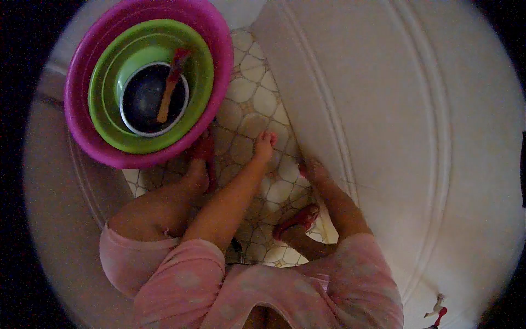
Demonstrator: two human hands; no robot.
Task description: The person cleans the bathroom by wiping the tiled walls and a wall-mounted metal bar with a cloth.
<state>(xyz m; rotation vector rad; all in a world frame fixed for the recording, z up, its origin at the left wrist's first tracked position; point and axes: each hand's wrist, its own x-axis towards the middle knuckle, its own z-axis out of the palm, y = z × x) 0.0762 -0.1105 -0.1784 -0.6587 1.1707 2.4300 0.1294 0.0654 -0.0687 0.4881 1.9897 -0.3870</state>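
My left hand (266, 145) hangs over the patterned floor, its fingers curled in. Whether anything small is inside them does not show. My right hand (314, 170) is beside the lower edge of the pale panel on the right; its fingers are dim and blurred. To the upper left of my hands, a large magenta basin (77, 109) holds a green basin (201, 101). Within the green one sits a dark bowl with a white rim (143, 101). Across that rim lies a tool with a wooden handle (166, 100) and a red end. Neither hand touches these basins.
The pale ridged panel (383, 120) bounds the right side. Tiled-pattern flooring (255, 101) runs between it and the basins. My feet wear red shoes (298, 221), one partly under the magenta basin. A small red and whitish object (440, 311) is at the lower right.
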